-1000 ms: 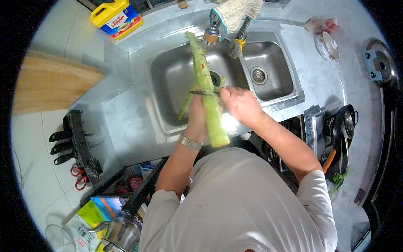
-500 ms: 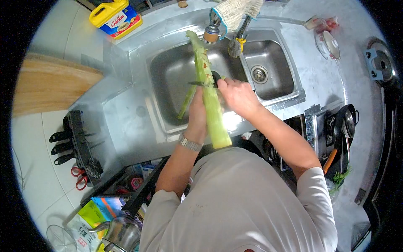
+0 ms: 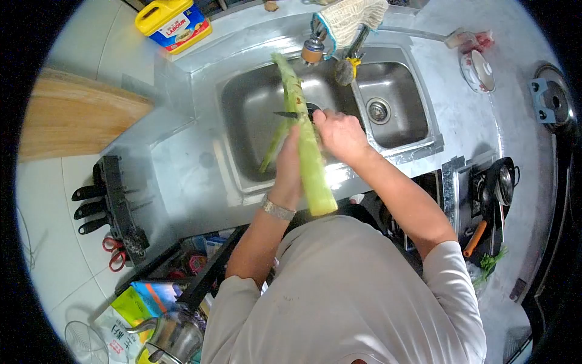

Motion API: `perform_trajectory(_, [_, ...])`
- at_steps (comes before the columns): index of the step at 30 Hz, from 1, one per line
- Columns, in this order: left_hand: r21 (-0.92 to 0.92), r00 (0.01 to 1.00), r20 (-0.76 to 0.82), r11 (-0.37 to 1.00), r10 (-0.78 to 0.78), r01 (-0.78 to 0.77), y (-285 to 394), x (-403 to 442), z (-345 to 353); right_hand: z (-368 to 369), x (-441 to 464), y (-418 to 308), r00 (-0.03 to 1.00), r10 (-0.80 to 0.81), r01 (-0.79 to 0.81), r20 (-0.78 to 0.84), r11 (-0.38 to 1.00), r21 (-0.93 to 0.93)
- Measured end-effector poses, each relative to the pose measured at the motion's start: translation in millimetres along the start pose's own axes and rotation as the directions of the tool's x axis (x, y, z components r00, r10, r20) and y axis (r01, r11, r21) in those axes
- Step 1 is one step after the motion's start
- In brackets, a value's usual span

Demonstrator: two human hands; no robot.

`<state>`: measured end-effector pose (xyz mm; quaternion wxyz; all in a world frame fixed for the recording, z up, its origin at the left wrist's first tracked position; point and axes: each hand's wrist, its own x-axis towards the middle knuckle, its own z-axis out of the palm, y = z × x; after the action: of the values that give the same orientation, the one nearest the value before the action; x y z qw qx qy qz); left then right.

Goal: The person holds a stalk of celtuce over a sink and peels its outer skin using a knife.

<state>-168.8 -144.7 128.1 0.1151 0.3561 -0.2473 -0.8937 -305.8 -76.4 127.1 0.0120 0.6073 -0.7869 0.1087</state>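
A long pale-green celtuce stem [image 3: 314,176], with brown marks near its upper part, slants over the near edge of the sink toward my body. My left hand [image 3: 290,162] is wrapped around its left side and underside, the fingers partly hidden. A knife [image 3: 286,114] lies across the stem, its dark blade sticking out on the left. Its handle is in my closed right hand [image 3: 341,134], just right of the stem. A strip of green peel [image 3: 271,147] hangs down left of the stem, above the large basin.
The double sink [image 3: 242,115] has a faucet [image 3: 313,48] with a cloth [image 3: 351,24] draped behind it. A knife rack [image 3: 115,200] and red scissors [image 3: 115,252] are left; a lidded pot [image 3: 479,70] and pan [image 3: 500,182] are right. A yellow jug [image 3: 173,27] stands at back left.
The knife and my right hand have moved slightly away from me along the stem. The hanging peel looks wider near the stem. The whole view has shifted a little.
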Motion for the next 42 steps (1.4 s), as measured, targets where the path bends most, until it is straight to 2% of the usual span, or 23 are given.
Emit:
perform_trajectory(2, [0.021,1.0,-0.017,1.0,0.0,0.0,1.5,-0.7,1.7,2.6,3.3,1.3,1.0,-0.001,0.001,-0.025,1.0,-0.006])
perform_trajectory(7, [0.049,1.0,-0.002,0.998,0.024,-0.024,2.4,-4.9,5.8,2.8,9.2,4.5,0.993,0.079,-0.08,0.083,0.997,0.018])
perform_trajectory(17, [0.078,1.0,-0.009,0.997,0.015,-0.014,0.5,-1.1,1.9,15.8,23.1,17.4,0.999,0.041,-0.042,0.025,0.997,0.058])
perform_trajectory(20, [0.131,0.999,-0.042,0.991,0.018,-0.013,1.0,-4.3,4.4,23.8,34.4,21.0,0.994,0.092,-0.093,0.052,0.995,0.026])
perform_trajectory(23, [0.147,0.997,-0.068,0.989,0.029,-0.019,3.4,-5.2,5.6,34.0,39.7,25.3,0.999,0.046,-0.047,0.028,0.999,0.014])
perform_trajectory(33, [0.136,0.997,-0.08,0.991,0.018,-0.007,11.4,-15.3,11.8,36.0,60.0,23.9,0.997,0.062,-0.062,0.05,0.998,0.002])
perform_trajectory(42, [0.084,0.996,-0.071,0.995,0.053,-0.047,9.3,-6.1,6.6,15.6,30.8,20.4,1.0,-0.005,0.005,0.017,1.0,0.019])
